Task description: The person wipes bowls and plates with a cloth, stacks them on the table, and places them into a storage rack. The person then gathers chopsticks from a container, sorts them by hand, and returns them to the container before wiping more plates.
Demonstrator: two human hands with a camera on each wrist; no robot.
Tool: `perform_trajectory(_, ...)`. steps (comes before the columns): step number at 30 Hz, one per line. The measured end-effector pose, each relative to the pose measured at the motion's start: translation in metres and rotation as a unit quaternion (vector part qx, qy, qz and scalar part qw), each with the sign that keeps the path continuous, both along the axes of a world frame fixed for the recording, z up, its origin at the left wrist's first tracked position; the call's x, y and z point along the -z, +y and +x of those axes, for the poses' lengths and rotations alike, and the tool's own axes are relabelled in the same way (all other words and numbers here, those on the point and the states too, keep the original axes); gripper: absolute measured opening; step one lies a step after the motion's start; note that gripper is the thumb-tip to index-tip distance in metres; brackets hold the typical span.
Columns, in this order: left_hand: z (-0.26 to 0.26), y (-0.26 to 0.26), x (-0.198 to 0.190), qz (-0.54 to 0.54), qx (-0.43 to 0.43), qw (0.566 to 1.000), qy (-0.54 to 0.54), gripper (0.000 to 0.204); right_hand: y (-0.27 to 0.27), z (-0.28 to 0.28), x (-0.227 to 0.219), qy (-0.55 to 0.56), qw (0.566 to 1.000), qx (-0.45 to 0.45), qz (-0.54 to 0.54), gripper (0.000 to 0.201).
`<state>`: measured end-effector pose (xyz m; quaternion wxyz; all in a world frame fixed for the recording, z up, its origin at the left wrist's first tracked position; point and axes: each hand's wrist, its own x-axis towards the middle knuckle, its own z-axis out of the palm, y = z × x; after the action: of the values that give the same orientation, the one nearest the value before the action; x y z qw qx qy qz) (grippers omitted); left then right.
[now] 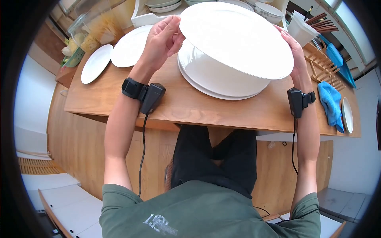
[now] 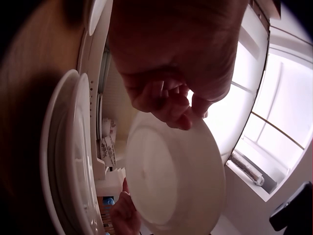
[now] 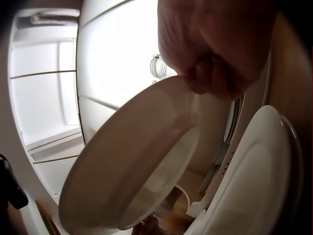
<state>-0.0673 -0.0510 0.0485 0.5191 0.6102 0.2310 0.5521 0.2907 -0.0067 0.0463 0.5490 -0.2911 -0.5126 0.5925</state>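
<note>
Both hands hold up a large white plate (image 1: 238, 37) by opposite edges, tilted above the table. My left hand (image 1: 162, 41) pinches its left rim between thumb and curled fingers, as the left wrist view of the plate (image 2: 161, 171) shows. The right hand (image 1: 294, 51) grips the right rim; in the right wrist view the fingers fold over the edge of the plate (image 3: 112, 156). Directly below lies a stack of white plates (image 1: 204, 73), partly hidden by the raised one. In the left wrist view the stack (image 2: 78, 161) stands apart from the held plate.
Two white plates (image 1: 97, 64) lie to the left, near clear containers (image 1: 105, 29) of dry pasta. A white rack (image 1: 139, 20) with dishes stands behind. At right are a chopstick holder (image 1: 300, 31), wooden rack (image 1: 323, 65), blue cloth (image 1: 330, 104) and small plate (image 1: 347, 115).
</note>
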Motion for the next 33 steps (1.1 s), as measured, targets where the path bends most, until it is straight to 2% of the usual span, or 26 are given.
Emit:
perform_trajectory(2,-0.001,0.001,0.002,0.001,0.008,1.000,0.019,0.032,0.000,0.000,0.000,-0.019,0.999,0.023,0.013,0.039)
perform_trajectory(4,-0.002,0.001,0.005,0.002,0.016,0.999,0.039,0.029,-0.003,-0.001,0.001,-0.058,0.995,0.085,0.000,0.037)
perform_trajectory(7,0.002,-0.001,0.001,-0.012,0.004,0.998,0.069,0.028,0.000,0.000,0.004,-0.058,0.991,0.117,-0.030,0.034)
perform_trajectory(11,0.002,0.003,0.005,-0.090,-0.031,0.986,0.140,0.027,0.001,0.002,0.006,-0.085,0.987,0.130,-0.042,0.032)
perform_trajectory(13,-0.001,0.008,0.010,-0.120,-0.041,0.977,0.171,0.027,-0.003,-0.005,0.007,-0.167,0.972,0.159,-0.036,0.030)
perform_trajectory(14,-0.001,0.009,0.012,-0.142,-0.066,0.970,0.187,0.026,-0.005,-0.006,0.008,-0.166,0.973,0.159,-0.035,0.030)
perform_trajectory(16,-0.004,0.011,0.013,-0.160,-0.093,0.961,0.203,0.025,-0.007,-0.009,0.009,-0.295,0.942,0.154,-0.035,0.030)
perform_trajectory(18,-0.004,0.010,0.012,-0.177,-0.131,0.947,0.235,0.025,-0.007,-0.012,0.008,-0.313,0.937,0.150,-0.028,0.030)
perform_trajectory(20,-0.005,0.011,0.013,-0.171,-0.138,0.943,0.251,0.025,-0.010,-0.013,0.007,-0.373,0.914,0.157,-0.008,0.030)
perform_trajectory(24,-0.007,0.013,0.016,-0.160,-0.149,0.932,0.289,0.026,-0.008,-0.014,0.013,-0.363,0.916,0.170,0.022,0.030)
perform_trajectory(30,-0.003,0.007,0.012,-0.149,-0.170,0.917,0.327,0.030,-0.002,-0.008,0.019,-0.413,0.893,0.153,0.086,0.027)
perform_trajectory(32,-0.004,0.008,0.013,-0.139,-0.180,0.914,0.336,0.031,-0.002,-0.007,0.019,-0.491,0.834,0.179,0.180,0.026)
perform_trajectory(33,-0.004,0.010,0.013,-0.130,-0.185,0.910,0.347,0.032,-0.003,-0.008,0.020,-0.484,0.828,0.192,0.209,0.024)
